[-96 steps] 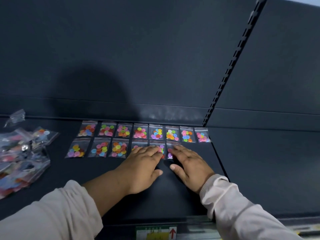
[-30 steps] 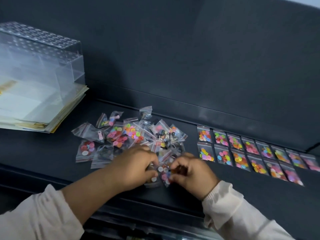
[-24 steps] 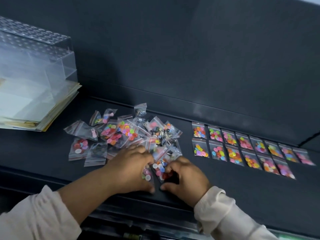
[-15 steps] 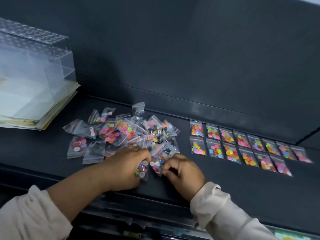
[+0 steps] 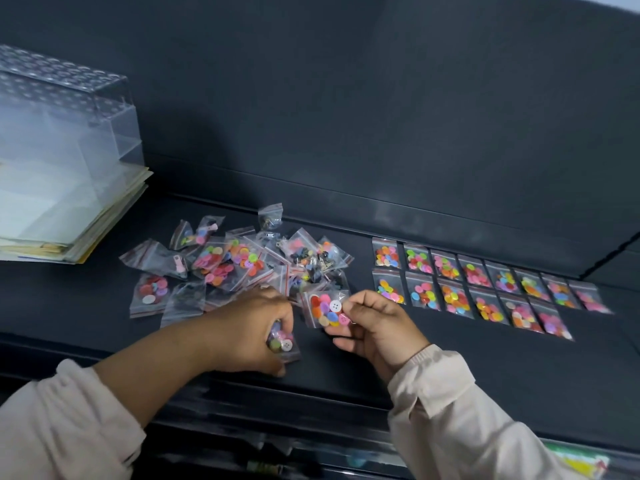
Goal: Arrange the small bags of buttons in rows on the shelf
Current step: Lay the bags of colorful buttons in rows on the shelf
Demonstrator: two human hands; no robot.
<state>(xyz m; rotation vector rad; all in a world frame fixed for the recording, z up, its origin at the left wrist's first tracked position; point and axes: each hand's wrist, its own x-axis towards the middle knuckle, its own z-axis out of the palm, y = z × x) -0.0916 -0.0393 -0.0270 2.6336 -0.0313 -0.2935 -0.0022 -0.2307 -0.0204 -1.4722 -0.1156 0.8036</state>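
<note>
Now | left grip (image 5: 249, 336) curled round a small button bag (image 5: 282, 342), down on the shelf (image 5: 450, 368) | right grip (image 5: 377, 327) pinching a second bag (image 5: 327, 308), just beside it | loose pile (image 5: 249, 261) just beyond both grips | two tidy rows (image 5: 474, 285) lying right of the right grip

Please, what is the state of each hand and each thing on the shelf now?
Left hand: grips one small bag.
Right hand: pinches a second bag by its edge.
Loose pile: unsorted, bags overlapping.
Rows: two, flat, eight bags behind, six in front.
Clear box: upright on paper stack.
</note>
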